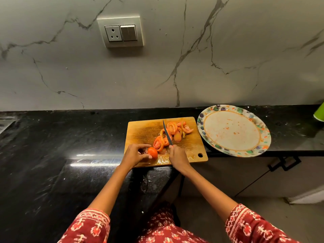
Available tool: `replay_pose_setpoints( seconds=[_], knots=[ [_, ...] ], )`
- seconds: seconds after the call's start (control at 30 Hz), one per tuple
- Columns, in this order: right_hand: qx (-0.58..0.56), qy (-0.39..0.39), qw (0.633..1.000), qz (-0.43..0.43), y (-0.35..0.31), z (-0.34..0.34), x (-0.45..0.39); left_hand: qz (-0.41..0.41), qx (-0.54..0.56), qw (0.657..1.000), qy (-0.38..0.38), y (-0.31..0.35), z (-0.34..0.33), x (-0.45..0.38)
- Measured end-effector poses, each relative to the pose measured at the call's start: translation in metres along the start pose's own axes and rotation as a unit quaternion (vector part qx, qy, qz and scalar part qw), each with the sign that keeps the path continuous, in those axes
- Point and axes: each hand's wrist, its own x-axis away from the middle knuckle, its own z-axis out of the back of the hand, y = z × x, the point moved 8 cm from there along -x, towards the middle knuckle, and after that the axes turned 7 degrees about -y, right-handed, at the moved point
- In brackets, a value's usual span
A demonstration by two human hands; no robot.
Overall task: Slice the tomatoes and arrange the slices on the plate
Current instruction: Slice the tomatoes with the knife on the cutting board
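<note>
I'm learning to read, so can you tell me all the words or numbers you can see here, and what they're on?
There are none to read.
The plate has only a painted pattern on its rim, no letters.
The socket and switch panel on the wall shows no markings.
The cutting board and the knife carry no label that shows.

This was a home kitchen. A polished black stone surface [52,155] ran under a white marble-veined backsplash [175,67], which carried a socket-and-switch plate [121,31] up beyond the hands. Just ahead of the hands lay a wooden cutting board [143,130] with tomato slices [173,130], and to the right of it a floral-rimmed plate [206,120]. Below the surface's edge, right of the hands, pale cabinet doors [236,176] bore black handles [284,163].
</note>
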Motion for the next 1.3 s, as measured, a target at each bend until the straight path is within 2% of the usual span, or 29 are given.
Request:
replay_pose_setpoints(
  seconds=[0.2, 0.33, 0.47, 0.83, 1.17, 1.3],
  knots=[
    [-0.135, -0.026, 0.991, -0.003, 0.000, -0.005, 0.005, -0.026, 0.038, 0.998, 0.033, 0.008, -0.003, 0.006],
    [-0.280, -0.099, 0.953, -0.053, 0.005, -0.019, 0.012, -0.024, 0.079, 0.996, 0.030, 0.006, -0.008, 0.008],
    [-0.340, -0.136, 0.927, -0.073, 0.007, -0.031, 0.016, -0.012, 0.116, 0.993, 0.020, 0.002, -0.013, 0.010],
    [-0.374, -0.164, 0.909, -0.079, 0.002, -0.042, 0.014, -0.043, 0.124, 0.991, 0.022, 0.005, -0.013, 0.012],
    [-0.375, -0.168, 0.910, -0.062, -0.010, -0.048, 0.005, -0.042, 0.146, 0.983, 0.108, -0.003, -0.004, 0.011],
    [-0.364, -0.166, 0.915, -0.055, -0.017, -0.047, 0.003, -0.046, 0.150, 0.982, 0.105, -0.004, -0.004, 0.011]
  ],
)
